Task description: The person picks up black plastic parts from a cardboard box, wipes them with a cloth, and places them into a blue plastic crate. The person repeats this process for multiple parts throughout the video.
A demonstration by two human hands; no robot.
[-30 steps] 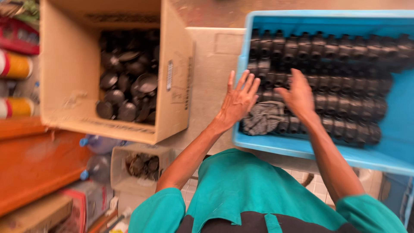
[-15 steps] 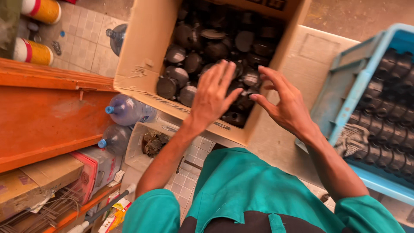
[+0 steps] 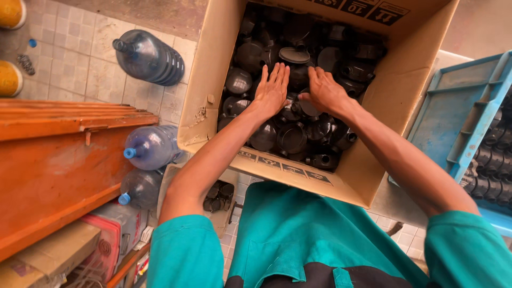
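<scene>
A large cardboard box (image 3: 213, 74) in front of me is filled with several black round plastic parts (image 3: 290, 137). Both my hands reach down into it. My left hand (image 3: 272, 90) lies flat, fingers spread, on top of the black parts. Close beside it, my right hand (image 3: 321, 89) rests palm down on the pile with its fingers curled around some parts. What the right fingers hold is hidden under the hand.
A blue plastic crate (image 3: 453, 112) with rows of black parts (image 3: 488, 170) stands at the right. Big water bottles (image 3: 149, 56) lie on the tiled floor at the left, next to an orange wooden bench (image 3: 58, 154). A small box of parts (image 3: 218, 194) sits below.
My hands left the blue crate, swung left over the cardboard box and dropped onto the black parts inside it. My view turned left and down with them.
</scene>
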